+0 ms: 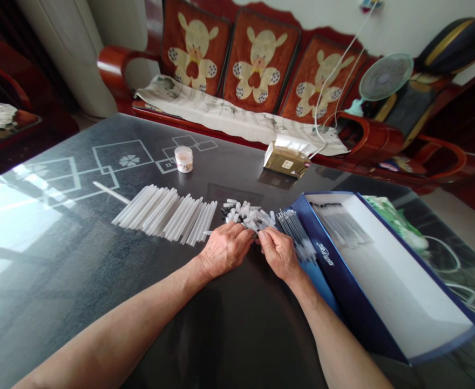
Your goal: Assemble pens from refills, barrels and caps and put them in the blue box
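My left hand [227, 248] is closed, palm down, around a thin whitish pen barrel; its end [207, 233] sticks out to the left of the knuckles. Close beside it, my right hand [280, 254] pinches thumb against fingers at the other end, where a small piece is too hidden to name. Just beyond both hands lies a heap of small white and black pen caps [248, 210]. On the left, many translucent pen barrels [164, 210] lie side by side. Thin pen refills [296, 229] lie on a blue sheet [320, 283] to the right.
A long blue box [334, 265] with white inside stands at right, holding a row of assembled-looking pens [340, 224]. One barrel [110, 192] lies apart at far left. Behind are a round jar [184, 159] and tissue box [286, 160]. A green-white packet [397, 221] lies beyond the box.
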The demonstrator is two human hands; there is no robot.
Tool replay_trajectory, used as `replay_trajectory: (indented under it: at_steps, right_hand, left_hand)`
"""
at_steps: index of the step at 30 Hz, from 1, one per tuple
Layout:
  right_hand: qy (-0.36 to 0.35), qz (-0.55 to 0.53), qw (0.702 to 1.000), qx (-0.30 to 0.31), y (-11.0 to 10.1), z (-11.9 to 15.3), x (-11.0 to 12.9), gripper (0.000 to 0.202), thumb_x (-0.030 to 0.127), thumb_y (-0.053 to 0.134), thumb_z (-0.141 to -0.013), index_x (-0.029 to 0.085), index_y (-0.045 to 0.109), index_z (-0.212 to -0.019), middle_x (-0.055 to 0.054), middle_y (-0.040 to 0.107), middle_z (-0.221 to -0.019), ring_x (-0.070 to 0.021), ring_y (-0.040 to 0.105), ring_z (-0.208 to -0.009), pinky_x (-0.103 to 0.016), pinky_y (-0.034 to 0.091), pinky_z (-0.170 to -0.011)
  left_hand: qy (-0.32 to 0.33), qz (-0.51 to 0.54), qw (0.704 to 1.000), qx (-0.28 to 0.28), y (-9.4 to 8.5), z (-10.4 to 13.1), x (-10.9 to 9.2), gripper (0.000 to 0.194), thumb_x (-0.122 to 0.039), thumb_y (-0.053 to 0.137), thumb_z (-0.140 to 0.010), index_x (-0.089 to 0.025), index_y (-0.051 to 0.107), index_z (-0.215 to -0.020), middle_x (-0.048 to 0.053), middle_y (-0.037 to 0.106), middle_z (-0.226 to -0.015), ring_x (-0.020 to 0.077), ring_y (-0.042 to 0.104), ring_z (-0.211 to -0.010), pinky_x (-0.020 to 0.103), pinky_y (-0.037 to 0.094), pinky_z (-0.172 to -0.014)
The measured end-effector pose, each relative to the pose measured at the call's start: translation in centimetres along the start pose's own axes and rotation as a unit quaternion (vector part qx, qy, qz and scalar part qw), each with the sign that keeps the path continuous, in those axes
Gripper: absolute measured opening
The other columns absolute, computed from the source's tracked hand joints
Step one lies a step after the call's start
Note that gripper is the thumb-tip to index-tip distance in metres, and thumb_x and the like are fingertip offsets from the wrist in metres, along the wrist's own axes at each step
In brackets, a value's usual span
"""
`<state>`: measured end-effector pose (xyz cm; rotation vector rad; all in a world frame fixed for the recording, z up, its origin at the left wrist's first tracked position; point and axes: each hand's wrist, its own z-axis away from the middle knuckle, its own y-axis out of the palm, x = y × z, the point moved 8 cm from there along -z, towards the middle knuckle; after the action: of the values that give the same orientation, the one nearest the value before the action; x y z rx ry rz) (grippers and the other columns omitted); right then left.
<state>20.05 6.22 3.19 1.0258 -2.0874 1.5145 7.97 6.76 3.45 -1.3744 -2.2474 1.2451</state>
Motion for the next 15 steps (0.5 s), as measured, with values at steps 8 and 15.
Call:
replay_trajectory:
  at_steps: [8, 15]
  right_hand:
    - [-0.014, -0.005, 1.000, -0.004, -0.21, 0.15, 0.18, 0.011, 0.028, 0.050, -0.089, 0.022, 0.056, -0.083, -0.004, 0.060, -0.079, -0.0178, 0.058, -0.070, -0.031, 0.046, -0.064]
    - [-0.005, 0.005, 1.000, 0.001, 0.01, -0.14, 0.27, 0.034, 0.031, 0.042, -0.095, 0.022, 0.050, -0.062, -0.002, 0.055, -0.062, -0.0168, 0.055, -0.061, -0.030, 0.044, -0.061]
  left_hand:
    - [0.002, 0.000, 1.000, -0.006, -0.16, -0.04, -0.07, 0.023, -0.026, 0.042, -0.096, -0.016, 0.062, -0.095, 0.004, 0.060, -0.076, 0.0171, 0.057, -0.074, 0.030, 0.050, -0.072]
    - [0.007, 0.001, 1.000, 0.001, 0.06, 0.02, -0.11, 0.023, -0.026, 0.042, -0.096, -0.016, 0.063, -0.096, 0.004, 0.059, -0.076, 0.0167, 0.057, -0.073, 0.030, 0.049, -0.072]
